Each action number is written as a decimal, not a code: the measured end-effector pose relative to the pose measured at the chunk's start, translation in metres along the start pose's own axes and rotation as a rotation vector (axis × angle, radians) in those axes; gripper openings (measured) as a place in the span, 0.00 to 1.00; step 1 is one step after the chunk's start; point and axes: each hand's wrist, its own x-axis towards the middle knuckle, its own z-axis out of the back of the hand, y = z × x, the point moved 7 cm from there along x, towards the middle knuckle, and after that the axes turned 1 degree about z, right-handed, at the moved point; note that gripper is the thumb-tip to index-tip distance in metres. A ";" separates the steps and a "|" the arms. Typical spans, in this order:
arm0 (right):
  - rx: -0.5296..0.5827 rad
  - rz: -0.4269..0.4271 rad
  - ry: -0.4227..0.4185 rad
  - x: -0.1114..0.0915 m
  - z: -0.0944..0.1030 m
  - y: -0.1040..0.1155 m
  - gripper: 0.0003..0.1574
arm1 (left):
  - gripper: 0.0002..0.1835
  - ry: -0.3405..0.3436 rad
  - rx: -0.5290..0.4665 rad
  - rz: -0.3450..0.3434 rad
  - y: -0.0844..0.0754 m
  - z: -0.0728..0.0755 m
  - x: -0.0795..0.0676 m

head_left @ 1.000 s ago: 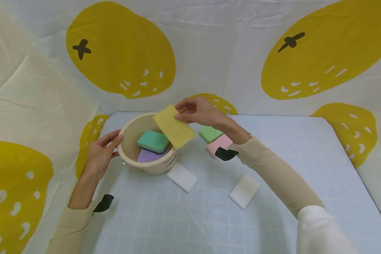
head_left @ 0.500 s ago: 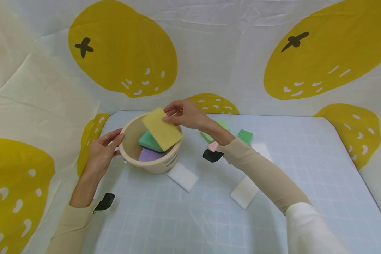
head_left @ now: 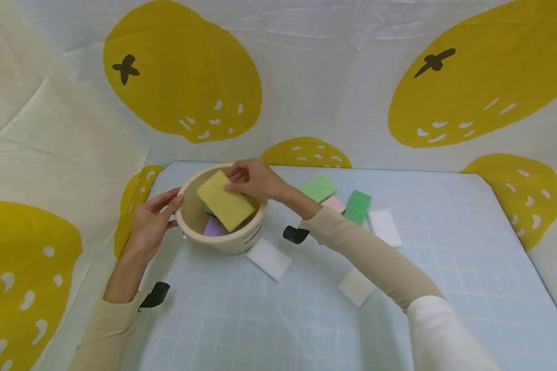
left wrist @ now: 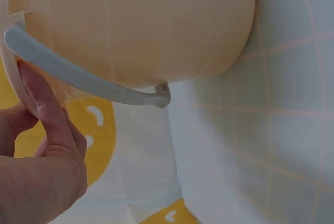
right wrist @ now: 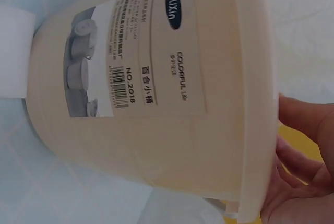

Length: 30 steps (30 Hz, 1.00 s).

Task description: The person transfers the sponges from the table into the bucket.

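A cream plastic bucket (head_left: pixel 227 245) stands on the table toward the back left. My left hand (head_left: pixel 147 224) pinches its left rim between thumb and fingers; the left wrist view shows them close to the grey handle (left wrist: pixel 78 75). In my right hand (head_left: pixel 259 179), thumb and fingertips hold a yellow sponge (head_left: pixel 224 202) by its upper right edge, tilted within the bucket's mouth. Beneath it, a purple sponge (head_left: pixel 214 227) and a mostly hidden teal sponge (head_left: pixel 208 209) lie inside. The right wrist view is filled by the bucket's side and its printed label (right wrist: pixel 135 57).
Right of the bucket lie a light green sponge (head_left: pixel 320 187), a partly covered pink one (head_left: pixel 334 204) and a dark green one (head_left: pixel 358 206). White pads (head_left: pixel 269 259) are spread around, one partly beneath my right sleeve (head_left: pixel 366 255). Patterned cloth (head_left: pixel 306 93) borders the table.
My right hand has carried the yellow sponge left and down into the bucket's mouth, covering most of the teal sponge. My left hand keeps its hold on the rim.
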 end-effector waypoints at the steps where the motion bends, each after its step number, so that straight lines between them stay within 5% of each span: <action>1: -0.024 0.007 0.007 0.001 -0.003 0.000 0.19 | 0.35 0.002 -0.007 -0.003 0.000 0.000 0.000; 16: -0.311 0.094 0.166 0.008 -0.047 0.005 0.19 | 0.36 -0.009 0.040 0.037 0.002 0.000 -0.002; 30: -0.364 0.051 0.193 0.009 -0.061 0.005 0.21 | 0.36 -0.013 0.064 0.050 0.002 -0.001 -0.001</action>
